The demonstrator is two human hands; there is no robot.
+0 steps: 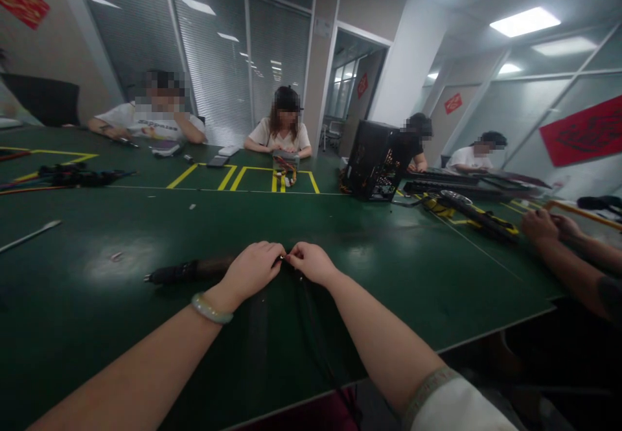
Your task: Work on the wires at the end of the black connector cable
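Note:
My left hand (pixel 253 266) and my right hand (pixel 311 261) meet over the green table (pixel 121 314), fingertips pinched together on a small piece where a black cable bundle (pixel 189 270) ends. The bundle lies to the left of my left hand, with a sleeved dark section and a plug end. More black cables (pixel 311 334) run from my hands toward the table's near edge. What exactly the fingertips pinch is too small to make out. A pale bead bracelet sits on my left wrist.
A black open computer case (pixel 372 159) stands at the back right. Another person's hands (pixel 554 225) rest on the table at the right. Several people sit along the far side. Cables and tools (pixel 78 175) lie at the far left, and a thin rod (pixel 29 235) lies nearer.

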